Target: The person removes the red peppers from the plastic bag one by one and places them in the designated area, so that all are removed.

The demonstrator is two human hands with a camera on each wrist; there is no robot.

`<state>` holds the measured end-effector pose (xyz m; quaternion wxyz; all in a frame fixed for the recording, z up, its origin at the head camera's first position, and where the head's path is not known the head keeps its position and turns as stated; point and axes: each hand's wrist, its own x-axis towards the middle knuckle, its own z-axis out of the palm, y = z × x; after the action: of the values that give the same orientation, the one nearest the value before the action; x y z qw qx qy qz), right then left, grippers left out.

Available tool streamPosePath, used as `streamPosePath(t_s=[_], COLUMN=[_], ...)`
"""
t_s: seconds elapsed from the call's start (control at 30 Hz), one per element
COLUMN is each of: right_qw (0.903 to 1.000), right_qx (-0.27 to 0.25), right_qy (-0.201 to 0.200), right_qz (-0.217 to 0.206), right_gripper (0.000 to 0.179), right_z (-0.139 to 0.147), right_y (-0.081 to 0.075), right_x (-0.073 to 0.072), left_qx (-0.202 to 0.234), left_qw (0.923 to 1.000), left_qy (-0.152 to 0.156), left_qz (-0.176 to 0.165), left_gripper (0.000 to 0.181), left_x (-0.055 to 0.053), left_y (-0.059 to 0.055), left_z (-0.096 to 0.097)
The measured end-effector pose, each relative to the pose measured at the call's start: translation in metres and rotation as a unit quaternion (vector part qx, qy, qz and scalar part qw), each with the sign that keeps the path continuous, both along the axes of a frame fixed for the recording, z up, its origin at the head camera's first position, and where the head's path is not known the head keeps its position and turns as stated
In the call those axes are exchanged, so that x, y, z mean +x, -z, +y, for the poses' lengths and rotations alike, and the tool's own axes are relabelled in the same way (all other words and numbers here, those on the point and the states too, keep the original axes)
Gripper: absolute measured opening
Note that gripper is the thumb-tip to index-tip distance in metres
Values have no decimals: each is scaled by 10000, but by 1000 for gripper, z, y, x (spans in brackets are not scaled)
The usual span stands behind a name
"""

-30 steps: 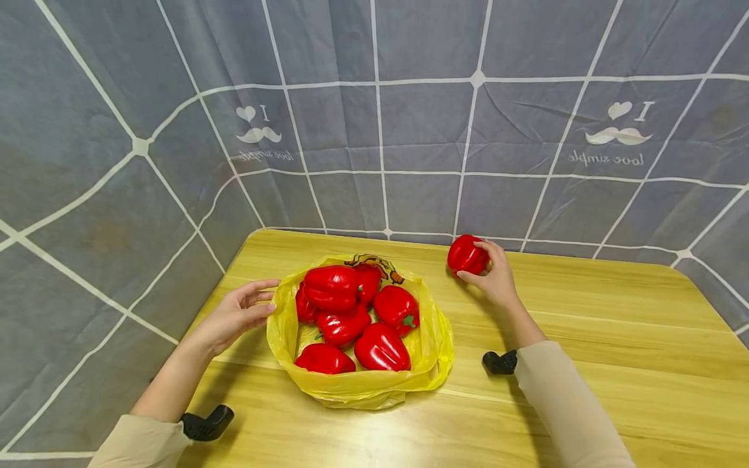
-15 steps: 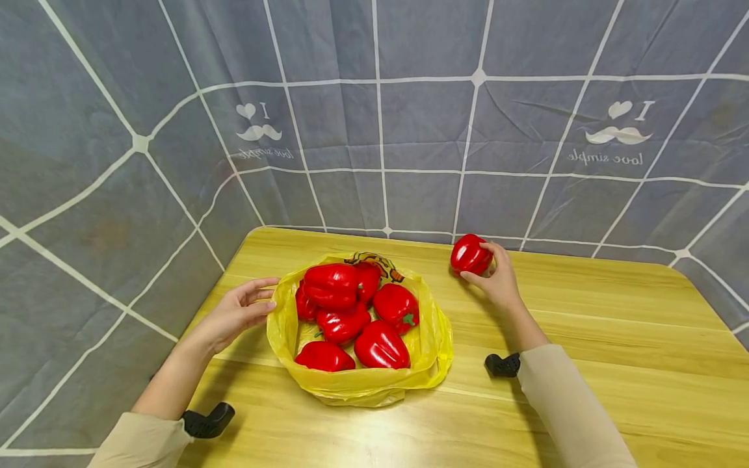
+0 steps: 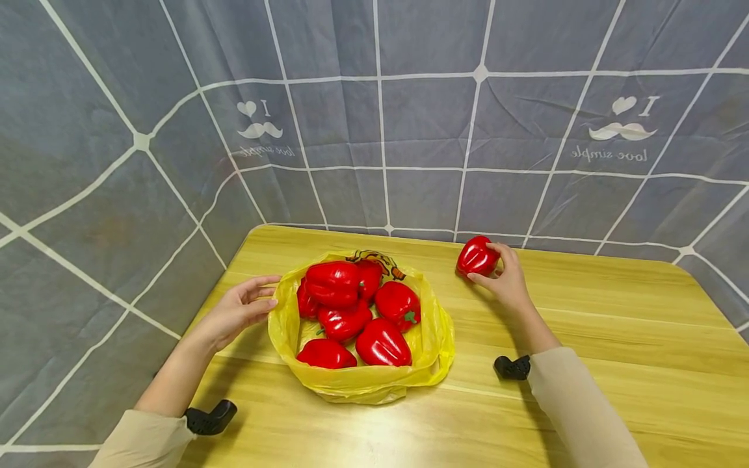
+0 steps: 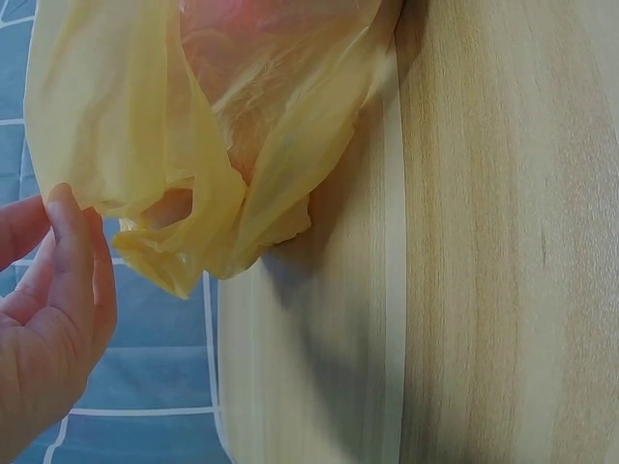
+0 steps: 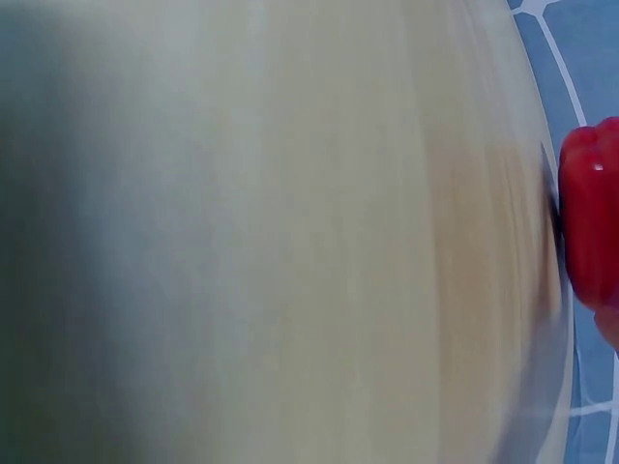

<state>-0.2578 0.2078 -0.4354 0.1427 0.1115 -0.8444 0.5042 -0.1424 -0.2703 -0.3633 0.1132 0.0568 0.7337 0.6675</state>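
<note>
Toward the back of the table, my right hand (image 3: 508, 281) grips a glossy red bell pepper (image 3: 476, 257) between thumb and fingers. In the right wrist view that bell pepper (image 5: 592, 217) appears at the right edge, with only a fingertip showing below it. A yellow plastic bag (image 3: 441, 351) stands wide-mouthed at the middle left, holding several red bell peppers (image 3: 332, 285), some with green stems. On the bag's left side, my left hand (image 3: 242, 312) touches the rim with extended fingers, thumb and forefinger apart. The left wrist view shows its fingertips (image 4: 60, 198) right at the bag's edge.
The wood-grain table (image 3: 614, 325) reaches back to a grey cloth (image 3: 421, 130) with white grid lines, which also hangs along the left side. Black wrist devices (image 3: 212, 417) sit below both hands, at the cuffs of beige sleeves.
My right hand has shifted slightly right with the bell pepper, which has turned and tilted in its grip. The left hand has stayed at the bag's rim.
</note>
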Motion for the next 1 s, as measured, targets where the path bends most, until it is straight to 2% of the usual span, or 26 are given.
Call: streamPosePath(t_s=[0.23,0.5,0.67,0.77,0.9,1.0], right_qw=[9997,9982,9963,9929,9840,9759], right_qx=[227,567,635,717,1058,1376], right_qy=[-50,-192,-576,-944,-1430,-1679], right_qz=[-42,97,113,61,44,214], right_gripper=[63,62,62,63,62,61], right_z=[5,11,5,-3,-18,-29], right_y=[-9,-38,-62,-76,-91,-101], right_x=[3,9,15,18,24,26], left_qx=[-86,-271,-251,-229,-199,-147], left_qw=[10000,9996,9996,9997,9997,9998], left_qy=[-25,-22,24,12,12,32], left_qz=[24,61,87,89,112,141], left_gripper=[54,55,56,55,55,53], left_x=[1,-2,-4,-4,-3,-2], left_y=[0,1,1,1,-1,-1], left_z=[-1,0,1,1,-1,-2])
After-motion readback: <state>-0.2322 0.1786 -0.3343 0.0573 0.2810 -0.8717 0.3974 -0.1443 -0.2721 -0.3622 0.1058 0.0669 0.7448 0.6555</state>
